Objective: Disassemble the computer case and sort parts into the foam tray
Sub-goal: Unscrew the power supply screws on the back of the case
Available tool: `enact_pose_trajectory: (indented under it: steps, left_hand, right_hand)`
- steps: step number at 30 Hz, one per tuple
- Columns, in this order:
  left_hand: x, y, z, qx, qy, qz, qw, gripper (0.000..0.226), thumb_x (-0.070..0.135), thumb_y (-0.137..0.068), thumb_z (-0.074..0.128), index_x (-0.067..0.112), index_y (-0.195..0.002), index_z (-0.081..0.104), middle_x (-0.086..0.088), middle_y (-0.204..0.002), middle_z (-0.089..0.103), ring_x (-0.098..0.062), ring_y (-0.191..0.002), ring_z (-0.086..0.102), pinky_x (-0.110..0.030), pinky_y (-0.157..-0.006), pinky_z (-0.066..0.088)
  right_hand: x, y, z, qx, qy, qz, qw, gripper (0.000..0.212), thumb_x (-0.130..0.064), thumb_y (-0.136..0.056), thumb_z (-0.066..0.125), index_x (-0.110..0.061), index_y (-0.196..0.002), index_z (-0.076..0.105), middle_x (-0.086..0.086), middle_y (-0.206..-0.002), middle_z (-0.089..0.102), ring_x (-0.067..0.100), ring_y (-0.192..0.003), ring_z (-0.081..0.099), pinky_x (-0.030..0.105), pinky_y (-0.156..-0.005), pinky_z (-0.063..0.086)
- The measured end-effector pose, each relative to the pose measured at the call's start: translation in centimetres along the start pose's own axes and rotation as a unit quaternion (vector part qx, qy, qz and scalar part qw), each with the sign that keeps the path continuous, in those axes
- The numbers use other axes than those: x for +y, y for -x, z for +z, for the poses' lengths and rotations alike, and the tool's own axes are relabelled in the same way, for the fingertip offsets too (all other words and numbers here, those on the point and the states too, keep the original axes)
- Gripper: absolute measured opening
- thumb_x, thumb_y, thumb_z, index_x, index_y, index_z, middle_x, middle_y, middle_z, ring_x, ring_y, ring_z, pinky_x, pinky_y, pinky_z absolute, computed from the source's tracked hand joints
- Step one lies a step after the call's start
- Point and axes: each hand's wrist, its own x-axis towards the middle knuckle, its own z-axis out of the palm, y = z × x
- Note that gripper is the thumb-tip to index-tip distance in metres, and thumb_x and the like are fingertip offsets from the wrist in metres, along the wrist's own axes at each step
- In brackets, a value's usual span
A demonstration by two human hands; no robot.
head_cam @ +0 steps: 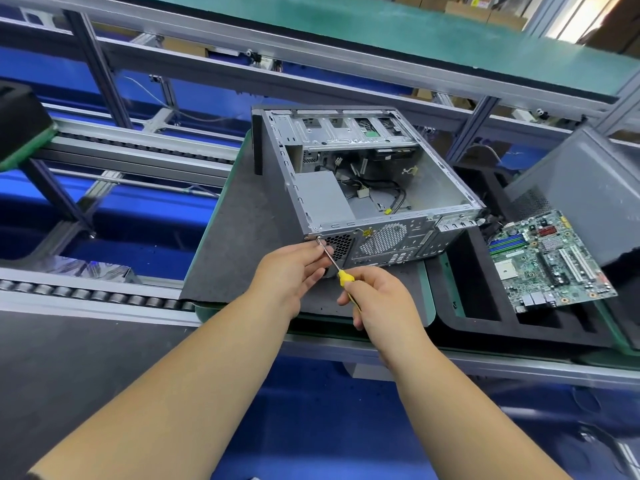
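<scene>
No brand name or readable writing anywhere; only a tiny yellow warning sticker [367, 232] on the back of the case, too small to read.

In the middle of the frame: an open grey metal computer case [363, 174], lying on its side on a dark grey mat [242, 237]. Inside, a grey metal power box [322, 199], loose black wires [384, 192] and silver drive bays [346, 128] at the top.

Just below the case: left hand [294, 268], fingers curled, pinching the thin metal shaft of a yellow-handled screwdriver [334, 263] near its tip. Tip against the lower left corner of the case's back. Right hand [374, 299], fingers wrapped round the yellow handle.

At the right of the frame: a black foam tray [485, 323] with deep pockets, just beside the mat. On it, a green circuit board [550, 261] with blue slots and white slots, lying tilted. Behind the board, a big grey metal panel [588, 188], leaning.

All around: a silver roller line [104, 299] at lower left, silver metal bars [138, 64] across the top, a long green shelf [381, 26] at the upper edge, blue floor [311, 410] below. Brown cardboard boxes [485, 12] at upper right.
</scene>
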Motion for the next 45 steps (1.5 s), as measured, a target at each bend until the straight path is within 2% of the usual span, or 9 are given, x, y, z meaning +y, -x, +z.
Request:
enact_pose_trajectory:
  steps: [14,36,42,45]
  left_hand:
    - [0.3,-0.3,-0.2,-0.012,0.013,-0.023,1.0,0.008,0.008,-0.09,0.066,0.009,-0.094,0.072,-0.005,-0.089,0.077,-0.008,-0.074,0.072,-0.017,-0.058,0.055]
    - [0.2,-0.3,0.2,-0.013,0.011,-0.014,1.0,0.008,0.006,-0.089,0.066,0.009,-0.092,0.073,-0.005,-0.087,0.077,-0.007,-0.07,0.071,-0.017,-0.058,0.055]
    - [0.2,-0.1,0.2,-0.003,0.01,-0.012,1.0,0.008,0.006,-0.09,0.065,0.008,-0.094,0.072,-0.005,-0.086,0.077,-0.006,-0.068,0.071,-0.017,-0.056,0.054]
    - [0.1,0.0,0.2,-0.001,0.003,-0.008,1.0,0.007,0.008,-0.09,0.065,0.008,-0.095,0.071,-0.004,-0.085,0.077,-0.006,-0.068,0.071,-0.017,-0.058,0.054]
  right_hand:
    - [-0.3,0.1,0.2,0.01,0.007,0.01,1.0,0.016,-0.013,-0.095,0.054,-0.021,-0.095,0.068,-0.006,-0.064,0.065,0.008,-0.043,0.041,0.017,-0.041,0.037]
    - [-0.4,-0.1,0.1,0.022,0.03,0.01,0.999,0.016,-0.013,-0.093,0.054,-0.021,-0.092,0.068,-0.005,-0.064,0.065,0.009,-0.042,0.042,0.018,-0.039,0.036]
    - [-0.1,-0.1,1.1,0.025,0.006,0.028,0.999,0.015,-0.012,-0.094,0.052,-0.019,-0.094,0.065,0.0,-0.069,0.061,0.01,-0.047,0.043,0.02,-0.043,0.037]
    - [0.0,0.0,1.8,0.013,-0.039,0.061,0.997,0.014,-0.017,-0.097,0.052,-0.012,-0.097,0.065,0.002,-0.069,0.057,0.012,-0.049,0.04,0.023,-0.048,0.036]
